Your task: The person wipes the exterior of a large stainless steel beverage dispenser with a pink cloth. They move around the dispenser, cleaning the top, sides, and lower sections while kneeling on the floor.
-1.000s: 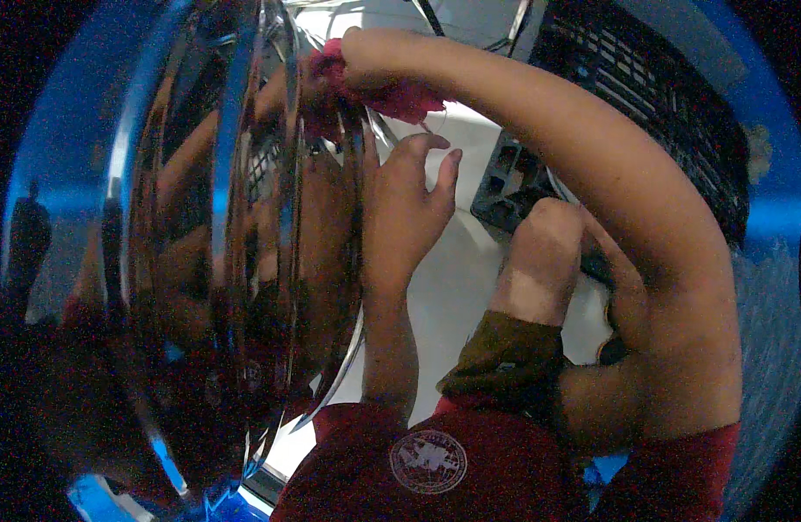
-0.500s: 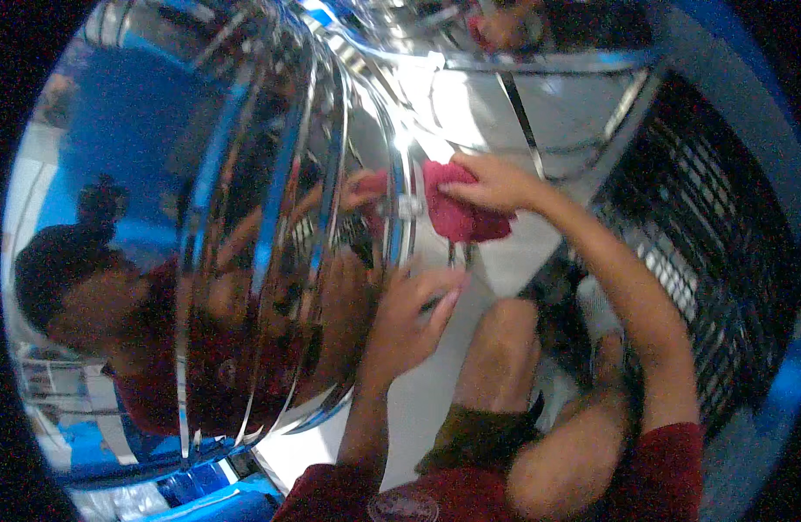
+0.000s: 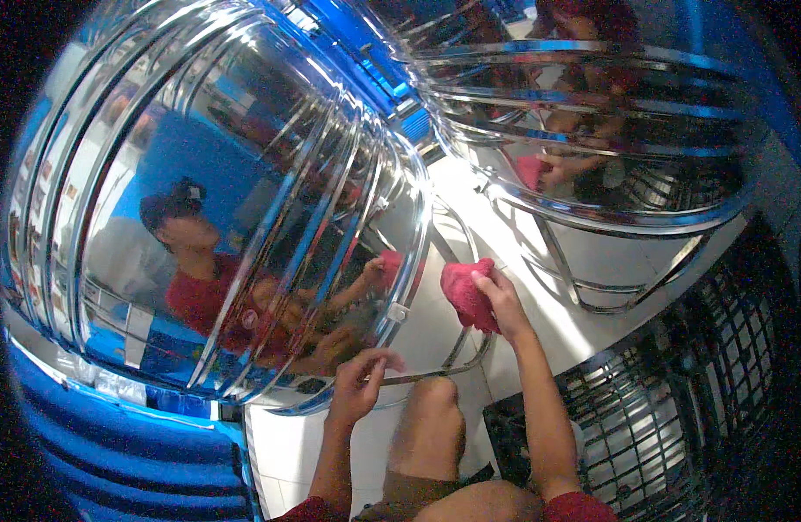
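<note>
Big chrome tank [image 3: 226,217], ribbed, mirror-bright, bulging shape, fills left half. A 2nd chrome tank [image 3: 592,113], same ribbed finish, sits upper right on a thin wire stand [image 3: 592,278]. White tiled floor [image 3: 540,261] betw. them, glossy. Black wire grille [image 3: 679,409] lower right, open mesh.

Left hand [image 3: 357,383]: fingers curled loosely, tips on lower rim of the big tank, where a thin metal ring [image 3: 453,357] runs past; whether it grips the rim I can't tell. Right hand [image 3: 505,300]: fingers closed on a red cloth [image 3: 466,291], soft, bunched, pressed nr the ring just right of tank's edge. Small white clip [image 3: 398,311] on the rim beside it.
</note>
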`<state>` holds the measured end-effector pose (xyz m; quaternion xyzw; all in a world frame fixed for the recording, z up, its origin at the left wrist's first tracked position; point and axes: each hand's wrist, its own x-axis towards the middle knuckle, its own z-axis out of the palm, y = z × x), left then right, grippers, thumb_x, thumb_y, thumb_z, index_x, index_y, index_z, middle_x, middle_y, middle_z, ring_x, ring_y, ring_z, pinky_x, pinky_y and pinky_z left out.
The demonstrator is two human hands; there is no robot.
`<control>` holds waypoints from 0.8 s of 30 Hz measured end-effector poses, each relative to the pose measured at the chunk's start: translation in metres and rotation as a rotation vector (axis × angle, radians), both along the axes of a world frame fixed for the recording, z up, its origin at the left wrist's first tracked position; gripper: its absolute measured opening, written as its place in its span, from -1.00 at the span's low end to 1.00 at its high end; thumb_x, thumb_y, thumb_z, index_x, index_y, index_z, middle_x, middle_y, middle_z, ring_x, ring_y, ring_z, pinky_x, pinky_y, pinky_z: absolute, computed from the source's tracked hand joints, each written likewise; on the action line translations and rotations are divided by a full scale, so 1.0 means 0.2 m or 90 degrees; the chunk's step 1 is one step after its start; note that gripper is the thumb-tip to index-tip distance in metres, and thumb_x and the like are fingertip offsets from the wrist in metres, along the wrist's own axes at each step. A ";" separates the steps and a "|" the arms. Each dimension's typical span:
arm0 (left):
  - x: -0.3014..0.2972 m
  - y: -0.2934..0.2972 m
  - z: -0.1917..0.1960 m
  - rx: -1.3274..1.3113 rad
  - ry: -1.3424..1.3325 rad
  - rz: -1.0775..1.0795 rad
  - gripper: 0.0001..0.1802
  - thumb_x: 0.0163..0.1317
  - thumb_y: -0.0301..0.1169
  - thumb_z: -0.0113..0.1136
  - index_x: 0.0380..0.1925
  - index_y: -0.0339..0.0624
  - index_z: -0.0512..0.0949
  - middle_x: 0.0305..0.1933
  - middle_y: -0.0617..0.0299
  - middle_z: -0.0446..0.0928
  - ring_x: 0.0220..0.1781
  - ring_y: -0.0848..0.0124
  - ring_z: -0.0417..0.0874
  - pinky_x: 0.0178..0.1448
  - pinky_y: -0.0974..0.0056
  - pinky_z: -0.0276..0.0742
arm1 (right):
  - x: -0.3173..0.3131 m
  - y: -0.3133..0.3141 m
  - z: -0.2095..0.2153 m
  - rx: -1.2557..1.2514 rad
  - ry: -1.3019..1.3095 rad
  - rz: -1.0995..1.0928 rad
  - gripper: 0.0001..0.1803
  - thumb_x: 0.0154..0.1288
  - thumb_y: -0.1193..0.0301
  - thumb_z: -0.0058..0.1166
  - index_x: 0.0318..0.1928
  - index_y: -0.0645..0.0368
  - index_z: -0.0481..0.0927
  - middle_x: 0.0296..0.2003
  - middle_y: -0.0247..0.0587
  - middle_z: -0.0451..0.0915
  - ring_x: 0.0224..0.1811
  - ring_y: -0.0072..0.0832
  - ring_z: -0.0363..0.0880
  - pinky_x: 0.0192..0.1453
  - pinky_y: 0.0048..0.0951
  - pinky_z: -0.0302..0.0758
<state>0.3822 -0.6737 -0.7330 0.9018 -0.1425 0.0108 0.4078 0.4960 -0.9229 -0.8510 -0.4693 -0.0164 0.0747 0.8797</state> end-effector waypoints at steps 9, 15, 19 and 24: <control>0.26 -0.45 -0.26 -0.035 -0.067 0.037 -0.17 0.28 -0.45 0.20 0.45 -0.26 -0.02 0.42 -0.07 0.24 0.38 0.15 0.38 0.49 0.12 0.19 | -0.04 0.02 0.00 0.090 -0.029 0.124 -0.31 0.39 0.08 0.07 0.33 0.33 0.31 0.20 -0.15 0.47 0.24 -0.43 0.42 0.37 -0.36 0.30; 0.59 -0.39 -0.50 -0.135 0.130 0.044 -0.37 0.17 -0.38 0.31 0.24 -0.31 0.39 0.03 -0.08 0.59 0.06 0.11 0.63 0.17 0.14 0.50 | -0.02 -0.04 -0.09 -0.186 -0.043 0.151 -0.04 0.12 0.46 0.36 0.43 0.33 0.06 0.18 0.04 0.44 0.18 -0.29 0.48 0.23 -0.34 0.46; 0.65 -0.34 -0.52 -0.176 0.185 0.104 -0.68 0.32 -0.34 0.17 -0.01 -0.29 0.61 -0.14 -0.03 0.67 -0.11 0.26 0.70 0.00 0.21 0.55 | 0.06 -0.04 -0.08 -0.347 -0.017 0.089 -0.79 0.22 0.57 0.18 -0.11 0.27 0.56 -0.30 -0.26 0.60 -0.28 -0.55 0.53 -0.16 -0.45 0.51; 0.82 -0.16 -0.64 0.077 -0.024 0.289 -0.59 0.39 -0.21 0.05 0.02 -0.32 0.58 -0.09 -0.05 0.65 -0.08 0.23 0.67 0.08 0.18 0.52 | 0.21 -0.03 0.00 -0.701 -0.125 -0.127 -0.68 0.44 0.27 -0.11 -0.11 0.29 0.55 -0.29 0.12 0.61 -0.21 -0.01 0.61 -0.07 -0.10 0.50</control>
